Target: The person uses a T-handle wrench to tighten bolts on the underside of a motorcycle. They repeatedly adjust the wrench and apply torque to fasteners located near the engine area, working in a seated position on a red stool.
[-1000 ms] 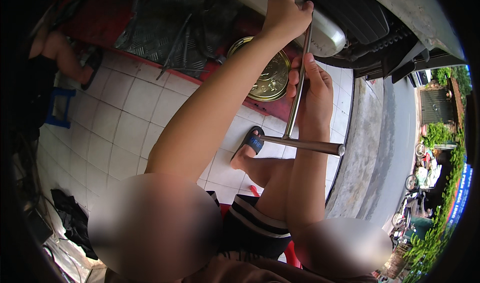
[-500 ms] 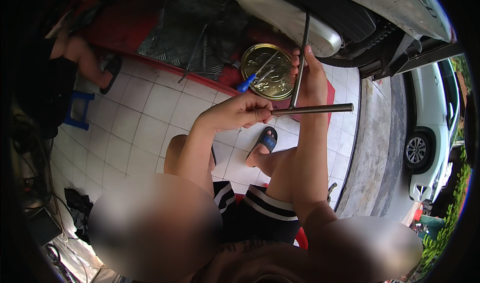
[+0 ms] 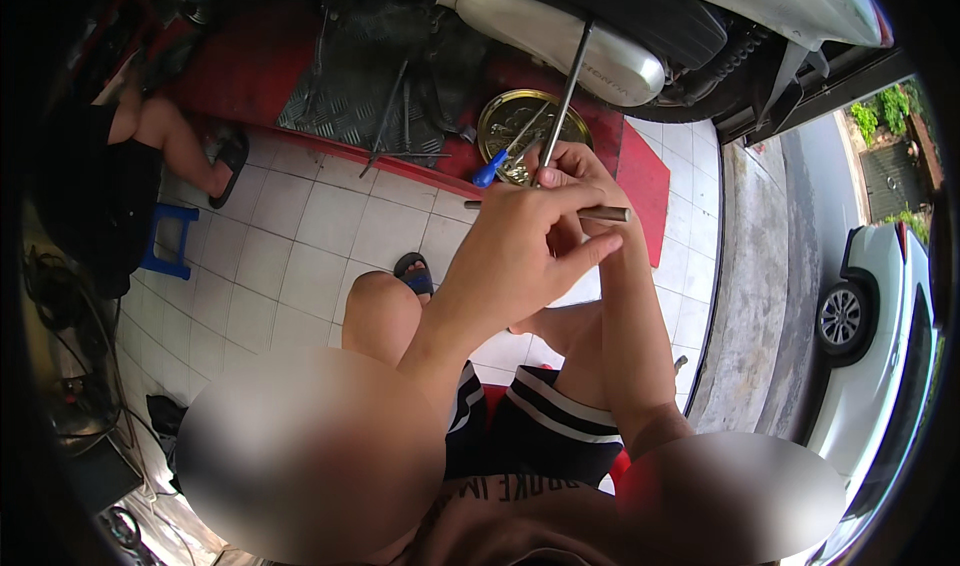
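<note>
Bike (image 3: 555, 41) at top, red platform (image 3: 648, 191) below. T-wrench (image 3: 573, 78) points up to bike's silver side: right hand (image 3: 582, 174) grasps shaft; left hand (image 3: 525, 236) over crossbar, grip unclear. Gold tray (image 3: 503, 119) behind, blue-handled screwdriver (image 3: 490, 170) across rim.

Head-worn fisheye view, facing down, left hand (image 3: 525, 246) near, right hand (image 3: 585, 171) slightly farther
</note>
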### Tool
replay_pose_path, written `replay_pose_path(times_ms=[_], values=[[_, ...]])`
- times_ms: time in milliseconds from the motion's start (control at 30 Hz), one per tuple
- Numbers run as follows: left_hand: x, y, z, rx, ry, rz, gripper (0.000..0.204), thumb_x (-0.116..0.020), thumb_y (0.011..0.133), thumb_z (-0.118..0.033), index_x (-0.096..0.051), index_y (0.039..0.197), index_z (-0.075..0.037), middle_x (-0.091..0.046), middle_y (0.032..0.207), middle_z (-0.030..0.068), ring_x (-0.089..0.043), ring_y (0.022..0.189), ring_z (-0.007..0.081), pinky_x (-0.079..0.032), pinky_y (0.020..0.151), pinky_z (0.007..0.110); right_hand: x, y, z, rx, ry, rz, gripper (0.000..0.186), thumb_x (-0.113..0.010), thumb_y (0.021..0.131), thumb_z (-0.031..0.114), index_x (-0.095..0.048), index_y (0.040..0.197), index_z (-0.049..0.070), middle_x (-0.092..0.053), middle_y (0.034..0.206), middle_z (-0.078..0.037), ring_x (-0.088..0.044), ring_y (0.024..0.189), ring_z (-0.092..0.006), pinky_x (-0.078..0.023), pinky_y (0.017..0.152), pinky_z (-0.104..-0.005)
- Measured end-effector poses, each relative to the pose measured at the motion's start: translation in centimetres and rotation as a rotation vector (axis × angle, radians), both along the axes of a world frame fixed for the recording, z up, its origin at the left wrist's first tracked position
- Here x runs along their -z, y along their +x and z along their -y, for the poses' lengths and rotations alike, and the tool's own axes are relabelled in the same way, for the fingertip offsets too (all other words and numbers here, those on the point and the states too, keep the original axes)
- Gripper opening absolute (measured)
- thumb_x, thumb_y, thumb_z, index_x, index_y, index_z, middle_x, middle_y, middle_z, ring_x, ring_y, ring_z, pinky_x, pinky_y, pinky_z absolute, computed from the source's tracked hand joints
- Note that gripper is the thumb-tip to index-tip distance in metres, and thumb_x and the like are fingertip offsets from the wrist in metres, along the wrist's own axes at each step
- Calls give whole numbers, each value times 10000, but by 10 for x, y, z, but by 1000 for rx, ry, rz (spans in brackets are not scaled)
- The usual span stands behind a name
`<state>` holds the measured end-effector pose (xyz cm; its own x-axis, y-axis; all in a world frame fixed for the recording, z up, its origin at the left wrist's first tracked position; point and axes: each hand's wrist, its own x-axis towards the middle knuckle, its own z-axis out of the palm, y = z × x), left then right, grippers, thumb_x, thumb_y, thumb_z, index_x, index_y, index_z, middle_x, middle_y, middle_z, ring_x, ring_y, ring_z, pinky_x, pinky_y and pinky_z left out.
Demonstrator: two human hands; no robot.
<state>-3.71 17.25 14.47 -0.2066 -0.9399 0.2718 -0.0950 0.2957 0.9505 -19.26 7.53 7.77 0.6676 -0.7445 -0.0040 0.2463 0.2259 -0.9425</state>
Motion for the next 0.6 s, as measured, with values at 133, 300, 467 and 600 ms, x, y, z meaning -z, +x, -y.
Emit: replay_pose_path(times_ms=[133, 300, 467, 600], values=[[11, 9, -7, 141, 293, 503, 626, -737, 817, -182, -458, 1330, 45, -649, 660, 122, -624, 555, 202, -484, 525, 301, -19, -2, 4, -13, 113, 53, 262, -719, 868, 236, -598, 932, 12, -527, 659, 12, -405, 524, -49, -284, 466, -201], [-7, 24, -11, -38, 69, 257, 737, -703, 851, -216, -334, 1449, 6, -600, 606, 88, -536, 488, 155, -443, 497, 279, -13, 10, 6, 67, 138, 109, 210, -692, 891, 205, -602, 962, 29, -533, 655, 9, -401, 519, -47, -293, 463, -189], [3, 16, -22, 128, 287, 715, 757, -693, 850, -293, -334, 1434, 29, -620, 677, 128, -597, 584, 240, -475, 569, 367, -16, 8, 5, 129, 142, 161, 187, -670, 905, 184, -600, 974, 25, -545, 661, 5, -418, 525, -45, -330, 476, -181], [3, 13, -19, -150, 85, 329, 746, -712, 837, -290, -360, 1441, -29, -617, 705, 143, -624, 639, 282, -487, 587, 402, -22, 6, 7, 124, 169, 285, 185, -645, 921, 189, -595, 976, 19, -521, 635, 15, -407, 528, -52, -307, 469, -191]])
